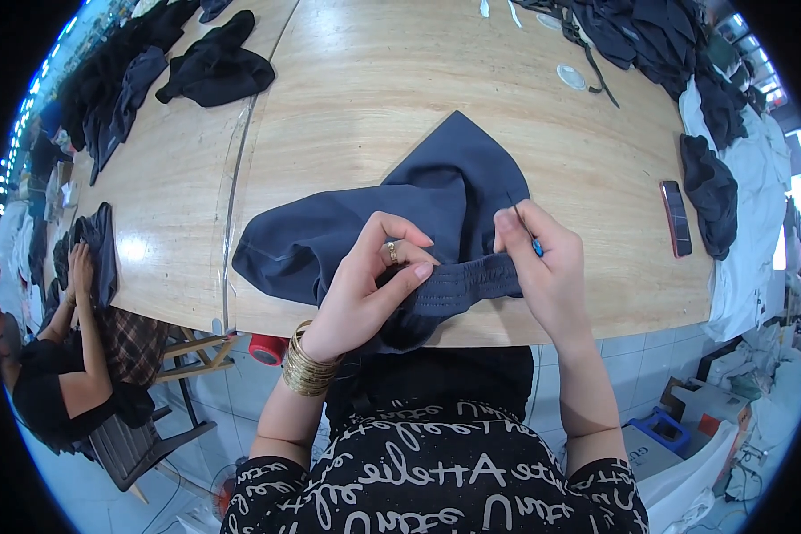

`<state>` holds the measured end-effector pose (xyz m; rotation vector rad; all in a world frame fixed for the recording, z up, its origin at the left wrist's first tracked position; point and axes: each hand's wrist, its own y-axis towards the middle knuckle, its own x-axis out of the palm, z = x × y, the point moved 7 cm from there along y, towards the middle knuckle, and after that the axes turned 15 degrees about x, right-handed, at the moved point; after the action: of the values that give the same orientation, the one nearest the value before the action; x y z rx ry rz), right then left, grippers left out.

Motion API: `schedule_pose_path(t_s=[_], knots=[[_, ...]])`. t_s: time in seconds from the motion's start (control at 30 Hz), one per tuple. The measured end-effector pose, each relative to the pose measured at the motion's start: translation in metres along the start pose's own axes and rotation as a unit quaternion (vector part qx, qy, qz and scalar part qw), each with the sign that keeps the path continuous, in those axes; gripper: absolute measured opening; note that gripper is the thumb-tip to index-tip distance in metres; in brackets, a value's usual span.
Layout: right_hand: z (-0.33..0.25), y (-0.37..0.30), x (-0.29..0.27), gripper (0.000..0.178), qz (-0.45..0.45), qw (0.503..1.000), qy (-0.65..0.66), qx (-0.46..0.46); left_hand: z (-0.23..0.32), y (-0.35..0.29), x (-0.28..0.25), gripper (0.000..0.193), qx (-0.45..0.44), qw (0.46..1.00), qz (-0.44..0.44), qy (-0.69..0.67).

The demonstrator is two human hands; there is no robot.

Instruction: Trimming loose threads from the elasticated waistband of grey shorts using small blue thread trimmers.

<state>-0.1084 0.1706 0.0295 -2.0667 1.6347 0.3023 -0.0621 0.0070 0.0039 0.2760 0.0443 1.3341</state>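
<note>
A dark blue-grey garment, apparently shorts or trousers (329, 227), lies on the table in front of me. Its gathered elastic waistband (449, 289) is raised near the table's front edge. My left hand (374, 280) pinches the waistband between thumb and fingers, with gold bangles on its wrist. At the other end of the band, my right hand (543, 258) is closed around a small pointed tool (537, 246) with a blue part and a thin dark tip. Its exact kind is too small to make out. The lower fingers of that hand also rest against the waistband.
A phone (675, 218) and a black garment (709, 191) lie at the right. Dark clothes (645, 40) are piled at the far right, and another black piece (218, 67) is at the far left. At the left edge, a co-worker's hands (80, 270) rest on dark cloth.
</note>
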Motion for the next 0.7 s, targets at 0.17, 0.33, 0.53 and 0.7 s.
schedule_pose_path(t_s=[0.17, 0.33, 0.53, 0.7], knots=[[-0.026, -0.019, 0.024, 0.017, -0.061, 0.975, -0.141, -0.163, -0.001, 0.000, 0.000, 0.021, -0.010, 0.999, 0.019, -0.027], [-0.019, -0.010, -0.011, 0.020, 0.152, 0.979, -0.065, -0.122, -0.001, 0.002, 0.000, 0.022, 0.003, 0.999, 0.027, -0.030], [0.005, -0.004, 0.022, 0.014, -0.176, 0.984, 0.002, 0.040, -0.003, 0.000, -0.007, 0.024, 0.002, 0.999, 0.040, -0.037], [0.003, -0.005, 0.016, 0.013, -0.158, 0.985, 0.045, 0.053, -0.005, 0.002, -0.008, 0.026, -0.005, 0.995, 0.060, -0.074]])
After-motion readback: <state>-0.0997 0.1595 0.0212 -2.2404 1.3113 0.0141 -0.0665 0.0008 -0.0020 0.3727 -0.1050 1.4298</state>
